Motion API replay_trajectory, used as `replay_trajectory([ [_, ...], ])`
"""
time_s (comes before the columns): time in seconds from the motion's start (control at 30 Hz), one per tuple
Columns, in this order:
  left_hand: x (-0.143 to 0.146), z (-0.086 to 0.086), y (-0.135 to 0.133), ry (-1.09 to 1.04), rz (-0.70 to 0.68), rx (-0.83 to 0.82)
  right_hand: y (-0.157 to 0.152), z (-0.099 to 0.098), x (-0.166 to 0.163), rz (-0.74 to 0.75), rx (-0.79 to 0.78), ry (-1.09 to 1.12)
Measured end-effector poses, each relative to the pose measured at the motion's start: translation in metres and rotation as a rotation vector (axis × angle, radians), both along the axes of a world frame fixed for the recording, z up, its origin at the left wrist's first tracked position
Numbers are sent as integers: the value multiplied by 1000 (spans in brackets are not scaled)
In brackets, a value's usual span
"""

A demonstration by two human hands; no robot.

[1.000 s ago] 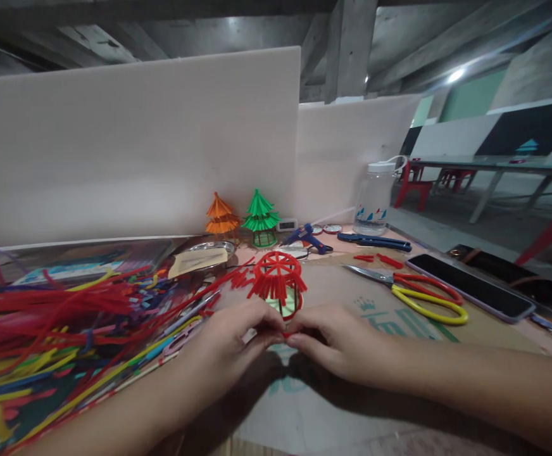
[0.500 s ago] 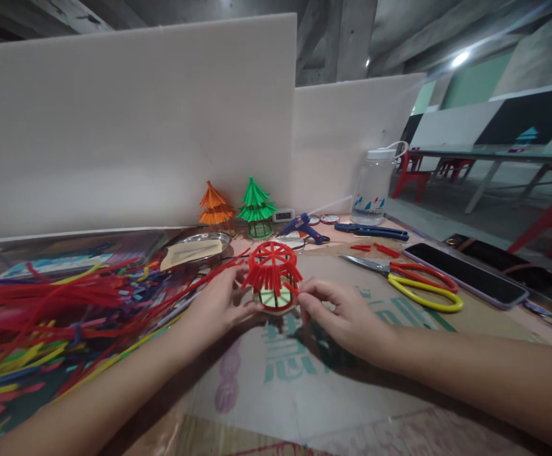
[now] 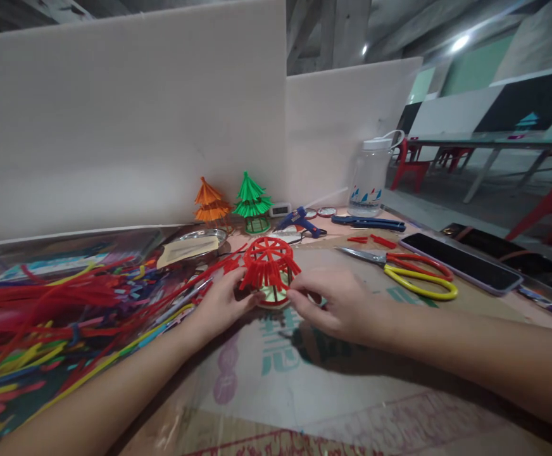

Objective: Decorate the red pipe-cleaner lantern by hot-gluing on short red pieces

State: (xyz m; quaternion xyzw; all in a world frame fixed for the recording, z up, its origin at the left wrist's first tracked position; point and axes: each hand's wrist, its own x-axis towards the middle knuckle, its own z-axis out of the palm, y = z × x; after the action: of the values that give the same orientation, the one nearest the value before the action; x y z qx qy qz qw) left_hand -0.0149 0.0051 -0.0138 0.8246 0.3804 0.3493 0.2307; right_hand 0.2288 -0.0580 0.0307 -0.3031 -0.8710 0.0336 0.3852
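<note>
A small red straw pavilion [image 3: 267, 265] with a fringed roof and a pale green base stands on the cardboard sheet [image 3: 399, 329]. My left hand [image 3: 222, 303] cups its left side, fingers curled against the base. My right hand [image 3: 333, 303] pinches at the right edge of the roof fringe with thumb and forefinger. Whether a small piece sits between those fingertips is hidden.
A heap of coloured straws [image 3: 52, 310] fills the left. Orange [image 3: 209, 201] and green [image 3: 253, 201] straw pavilions stand by the white partition [image 3: 128, 120]. A blue glue gun [image 3: 299, 221], scissors [image 3: 409, 269], a phone [image 3: 461, 263], a bottle [image 3: 371, 177] and a metal dish [image 3: 200, 237] lie around.
Both hands moved from the cardboard in front of the red pavilion up to its sides. The camera tilted down and shifted slightly.
</note>
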Motion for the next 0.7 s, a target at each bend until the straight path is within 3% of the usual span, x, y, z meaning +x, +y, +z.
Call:
replay_trajectory([
  [0.17,1,2,-10,117,94,106,4,19,9,-103,158,-152],
  [0.37,2,5,-14,142,73,158,0,12,9,-193,356,-323],
  [0.7,2,5,-14,160,78,160,-3,8,5,-195,233,-300],
])
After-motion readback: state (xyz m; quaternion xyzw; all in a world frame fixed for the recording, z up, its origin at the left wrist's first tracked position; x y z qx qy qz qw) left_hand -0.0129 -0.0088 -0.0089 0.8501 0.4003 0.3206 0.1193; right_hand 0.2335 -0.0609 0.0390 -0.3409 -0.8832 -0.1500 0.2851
